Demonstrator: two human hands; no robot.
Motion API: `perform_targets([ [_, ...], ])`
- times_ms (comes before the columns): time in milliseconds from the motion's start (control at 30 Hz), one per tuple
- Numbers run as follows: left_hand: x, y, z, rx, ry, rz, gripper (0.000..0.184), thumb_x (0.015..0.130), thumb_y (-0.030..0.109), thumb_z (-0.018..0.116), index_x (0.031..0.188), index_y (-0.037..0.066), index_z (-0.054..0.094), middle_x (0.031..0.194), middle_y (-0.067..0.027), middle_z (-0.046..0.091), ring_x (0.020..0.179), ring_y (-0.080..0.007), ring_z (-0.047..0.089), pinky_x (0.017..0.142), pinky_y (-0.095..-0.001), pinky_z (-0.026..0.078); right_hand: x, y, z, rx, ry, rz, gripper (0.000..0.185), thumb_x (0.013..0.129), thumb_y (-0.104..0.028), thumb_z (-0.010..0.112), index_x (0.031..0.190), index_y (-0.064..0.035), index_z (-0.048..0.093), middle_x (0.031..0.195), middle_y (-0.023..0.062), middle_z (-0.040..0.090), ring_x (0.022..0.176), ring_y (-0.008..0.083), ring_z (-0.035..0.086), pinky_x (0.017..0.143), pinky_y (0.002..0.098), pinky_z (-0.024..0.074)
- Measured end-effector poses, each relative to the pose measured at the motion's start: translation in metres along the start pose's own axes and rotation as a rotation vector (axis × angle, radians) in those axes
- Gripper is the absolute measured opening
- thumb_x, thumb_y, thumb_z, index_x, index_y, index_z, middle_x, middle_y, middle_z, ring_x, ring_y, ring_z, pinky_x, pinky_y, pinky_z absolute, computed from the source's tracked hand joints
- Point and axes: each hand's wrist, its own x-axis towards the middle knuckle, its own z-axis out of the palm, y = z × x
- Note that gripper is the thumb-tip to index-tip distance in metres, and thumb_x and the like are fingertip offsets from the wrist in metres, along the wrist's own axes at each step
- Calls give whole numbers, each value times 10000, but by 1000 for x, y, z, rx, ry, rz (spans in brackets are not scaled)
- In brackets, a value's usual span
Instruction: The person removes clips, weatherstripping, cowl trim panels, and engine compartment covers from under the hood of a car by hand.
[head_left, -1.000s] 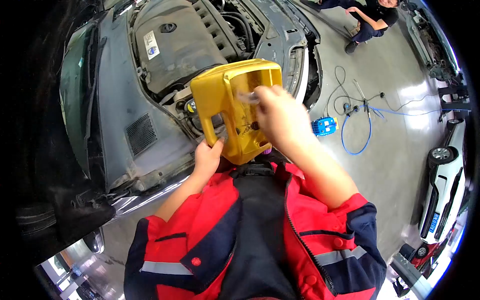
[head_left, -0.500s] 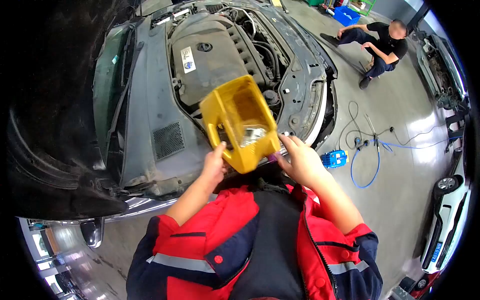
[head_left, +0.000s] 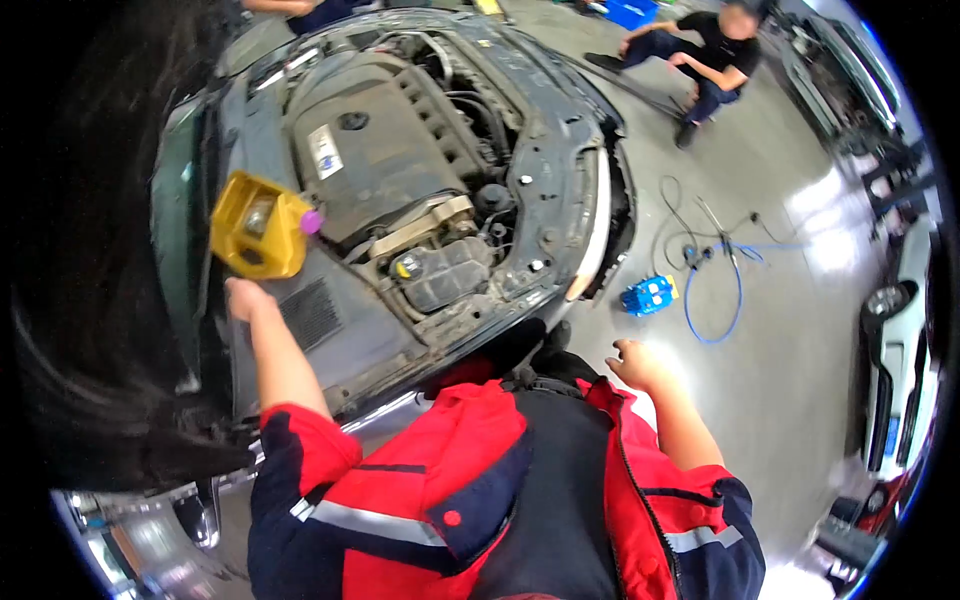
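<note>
Left of the engine cover, a yellow cut-open jug, something shiny inside, points its purple cap right, long axis roughly left-to-right, the left hand at its near edge, grip unclear, the right hand empty, loosely curled.

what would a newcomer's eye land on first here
Probably the cut-open yellow jug with its purple cap, by the left hand near the windshield. Next, the dusty engine cover in the upper middle of the view. Off to the right, a blue hose loops on the grey floor.
</note>
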Motion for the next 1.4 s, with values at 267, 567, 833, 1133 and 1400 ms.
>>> perform_targets([
  [267,-251,-171,-39,153,-1288,14,241,902,193,444,1009,26,581,633,-7,473,516,-115,446,445,-259,370,-33,160,99,69,-192,397,535,882,-393,611,1249,-4,634,1218,238,653,1141,383,622,992,435,492],
  [567,-475,-190,-25,892,-2116,-280,167,1028,216,519,995,62,573,761,-6,584,594,-77,473,496,-242,373,-65,277,85,433,-64,555,550,889,-403,589,1215,37,639,1171,274,655,1136,407,614,980,430,485],
  [833,-685,-196,57,650,-2180,-451,275,1023,273,570,1071,8,626,706,42,459,596,-62,400,530,-230,338,-19,299,-110,715,397,128,426,921,-263,619,1233,27,612,1157,252,658,1069,362,649,920,425,505],
  [1133,-854,-149,94,418,-2016,-791,158,1039,245,528,1034,90,553,894,-58,650,555,-82,463,521,-221,372,-10,319,-266,899,611,-376,318,839,-73,712,1124,16,603,990,147,627,856,269,644,770,361,522],
  [1400,-925,-152,176,311,-2036,-668,137,1044,208,522,1020,73,525,779,-6,550,560,-74,436,524,-214,361,66,356,-333,762,817,-335,193,830,-84,706,1010,-24,667,999,138,617,921,332,636,789,394,530],
])
